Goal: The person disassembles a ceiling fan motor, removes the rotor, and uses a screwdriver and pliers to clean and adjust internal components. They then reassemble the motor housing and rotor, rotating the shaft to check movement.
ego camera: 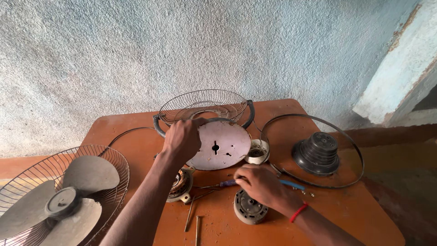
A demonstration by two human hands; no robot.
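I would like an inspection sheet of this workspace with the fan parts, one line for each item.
Surface: orange-brown table, dusty, scuffed.
Job's things: round white plate with a keyhole slot, held tilted at its upper left edge by the left hand; blue-handled tool lying under the right hand.
Clutter: rear wire guard, front guard with grey blades overhanging the left edge, black motor cover inside a metal ring, motor winding, grey end cap, white cup part, long bolts.
Grips: left closed on the plate; right closed over the tool.
Cables: one dark cable at the table's back left.
Surroundings: rough plastered wall.
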